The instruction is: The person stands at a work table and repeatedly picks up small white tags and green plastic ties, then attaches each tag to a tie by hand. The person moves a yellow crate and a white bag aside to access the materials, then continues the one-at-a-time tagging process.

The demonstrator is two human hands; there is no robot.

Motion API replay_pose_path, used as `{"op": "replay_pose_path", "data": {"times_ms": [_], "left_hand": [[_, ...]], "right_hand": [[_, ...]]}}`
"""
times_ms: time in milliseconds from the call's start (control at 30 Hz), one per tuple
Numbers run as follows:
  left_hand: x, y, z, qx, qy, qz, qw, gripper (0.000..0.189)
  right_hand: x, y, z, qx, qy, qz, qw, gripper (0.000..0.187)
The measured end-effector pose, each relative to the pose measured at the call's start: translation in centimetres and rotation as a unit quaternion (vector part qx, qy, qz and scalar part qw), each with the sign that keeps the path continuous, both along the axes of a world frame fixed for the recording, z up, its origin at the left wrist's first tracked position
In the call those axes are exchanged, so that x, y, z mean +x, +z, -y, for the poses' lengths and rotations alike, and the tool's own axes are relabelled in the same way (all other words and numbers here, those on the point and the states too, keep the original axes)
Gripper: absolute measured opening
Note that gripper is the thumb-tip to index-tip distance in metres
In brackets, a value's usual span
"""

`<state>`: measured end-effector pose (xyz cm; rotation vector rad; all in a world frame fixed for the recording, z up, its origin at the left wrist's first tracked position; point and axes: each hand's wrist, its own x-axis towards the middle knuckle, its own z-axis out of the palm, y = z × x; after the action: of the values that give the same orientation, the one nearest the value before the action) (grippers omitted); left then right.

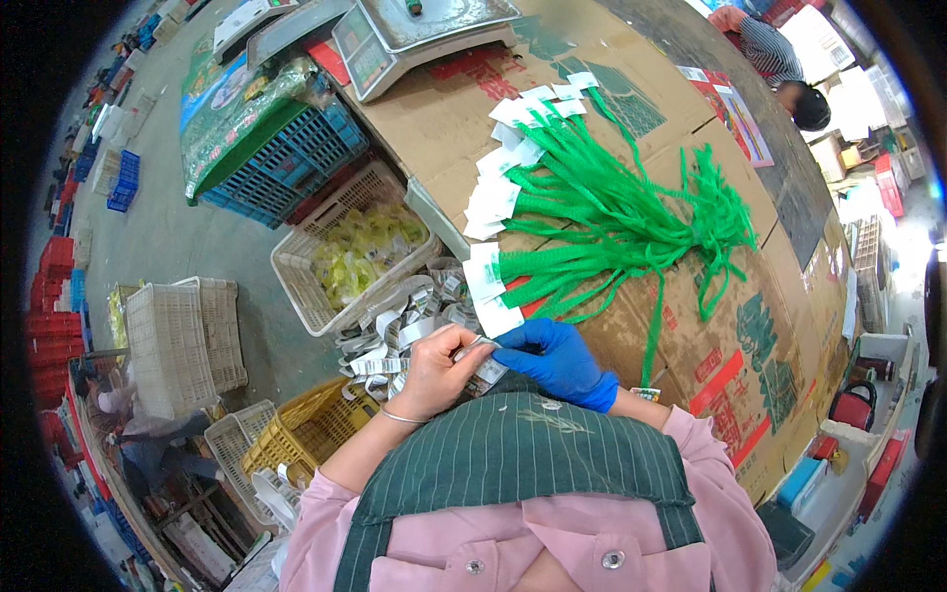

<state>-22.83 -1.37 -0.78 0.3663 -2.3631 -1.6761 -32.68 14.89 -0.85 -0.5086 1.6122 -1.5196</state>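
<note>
My bare left hand pinches a printed label in front of my apron. My right hand, in a blue glove, has its fingertips closed at the label's upper edge. Just beyond my hands, a fan of green mesh net sleeves lies on cardboard. White tags sit on their left ends, while the right ends gather in a bunch. Beneath my left hand, a tangled heap of label strips hangs beside the table edge.
A white crate holds yellow-green plastic packets. Nearby are a yellow crate and a blue crate. A weighing scale stands on the table's far side. Another person bends at upper right.
</note>
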Motion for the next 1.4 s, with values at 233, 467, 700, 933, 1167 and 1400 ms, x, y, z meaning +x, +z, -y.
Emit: {"op": "replay_pose_path", "data": {"times_ms": [233, 467, 700, 933, 1167, 1400], "left_hand": [[1.0, -1.8, -0.5, -0.138, 0.116, 0.029, 0.983, 0.040], [0.7, -0.6, -0.5, -0.026, 0.070, -0.032, 0.997, 0.012], [0.5, -0.2, -0.4, -0.019, 0.070, -0.050, 0.996, 0.013], [0.6, -0.5, -0.3, 0.019, 0.061, -0.033, 0.997, 0.010], [0.5, -0.5, -0.2, 0.168, 0.041, -0.009, 0.985, 0.020], [0.8, -0.5, -0.6, 0.244, 0.103, 0.008, 0.964, 0.012]], "right_hand": [[-1.1, 0.1, 0.8, 0.038, 0.031, -0.163, 0.985, 0.023], [-1.6, -1.0, 1.8, 0.049, 0.083, -0.019, 0.995, 0.023], [-1.2, 0.0, 1.7, 0.015, 0.037, -0.045, 0.998, 0.019], [-1.6, 0.4, 1.8, 0.028, 0.030, -0.015, 0.999, 0.017], [-1.5, -0.4, 1.8, -0.012, -0.004, 0.022, 1.000, 0.017], [-1.0, -0.6, 2.0, 0.031, -0.016, -0.016, 0.999, 0.017]]}}
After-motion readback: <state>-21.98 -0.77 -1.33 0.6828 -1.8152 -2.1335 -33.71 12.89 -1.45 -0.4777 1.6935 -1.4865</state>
